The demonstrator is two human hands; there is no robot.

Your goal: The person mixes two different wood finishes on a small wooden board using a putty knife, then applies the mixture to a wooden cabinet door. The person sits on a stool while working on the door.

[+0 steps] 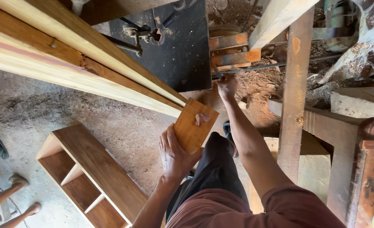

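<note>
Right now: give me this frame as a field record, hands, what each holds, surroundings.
view: head camera, looking down
left hand: grips small wooden board by its lower edge
right hand: reached out, closed on thin metal rod by the black machine table
long planks: slant across upper left
shelf unit: wooden, lying on the floor, lower left
floor: sawdust-covered
others: feet in sandals at left edge

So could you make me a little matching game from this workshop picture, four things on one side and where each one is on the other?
Things:
1. left hand
2. right hand
3. shelf unit
4. long planks

Places:
A. lying on the dusty floor, lower left
B. holding a small wooden board
C. slanting across the upper left
D. reaching to a metal rod by the machine

Pairs: 1-B, 2-D, 3-A, 4-C
</note>
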